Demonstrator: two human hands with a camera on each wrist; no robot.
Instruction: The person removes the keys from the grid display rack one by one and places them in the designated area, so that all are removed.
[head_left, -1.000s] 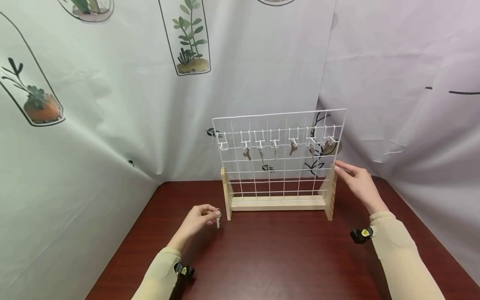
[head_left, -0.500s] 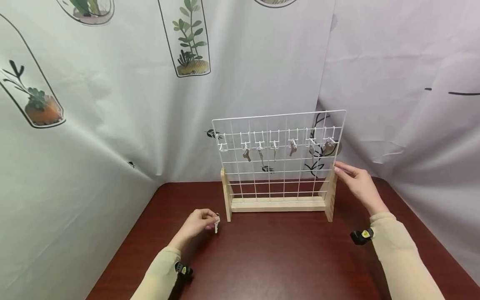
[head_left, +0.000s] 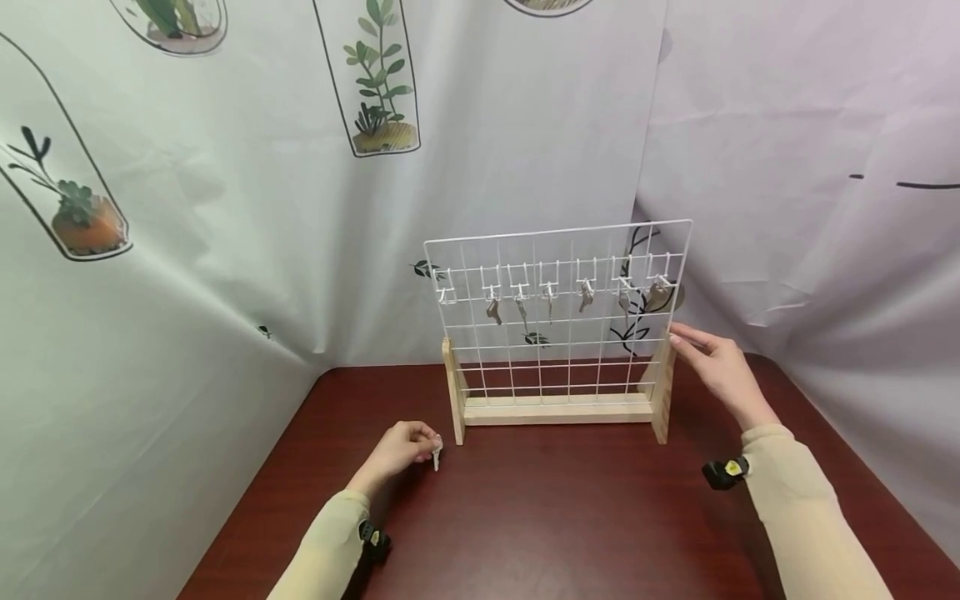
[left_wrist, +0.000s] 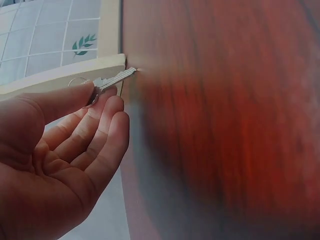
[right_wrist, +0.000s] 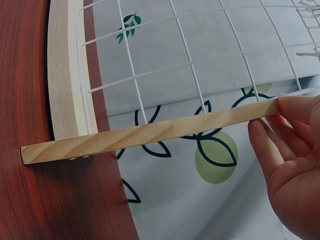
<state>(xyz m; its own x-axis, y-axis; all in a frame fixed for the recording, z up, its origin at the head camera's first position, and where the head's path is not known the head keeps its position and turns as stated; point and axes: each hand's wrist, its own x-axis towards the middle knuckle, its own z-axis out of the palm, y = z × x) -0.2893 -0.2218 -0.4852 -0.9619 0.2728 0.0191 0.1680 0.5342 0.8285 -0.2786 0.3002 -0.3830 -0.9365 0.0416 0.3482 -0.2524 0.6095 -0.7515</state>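
Observation:
My left hand (head_left: 401,450) pinches a silver key (left_wrist: 116,80) between thumb and index finger. A thin split ring (left_wrist: 78,80) is on the key, partly behind the thumb; the key's blade points away from the fingers. This hand is by the left foot of a white wire grid rack (head_left: 558,232) on a wooden stand (head_left: 558,415). At the rack's other side, my right hand (head_left: 720,367) grips the upper end of the wooden side piece (right_wrist: 150,133), thumb and fingers on either face. Several keys, one of them a brass-toned key (head_left: 493,312), hang from white hooks on the grid.
A white hook (head_left: 446,296) sits at the grid's far left. The rack stands toward the back of a dark red-brown table (head_left: 570,517). Behind it hangs a pale cloth (head_left: 525,108) printed with plants, which also runs along both sides.
My left hand has come down slightly, nearer the table, with the key still pinched. The right hand keeps its place on the side piece.

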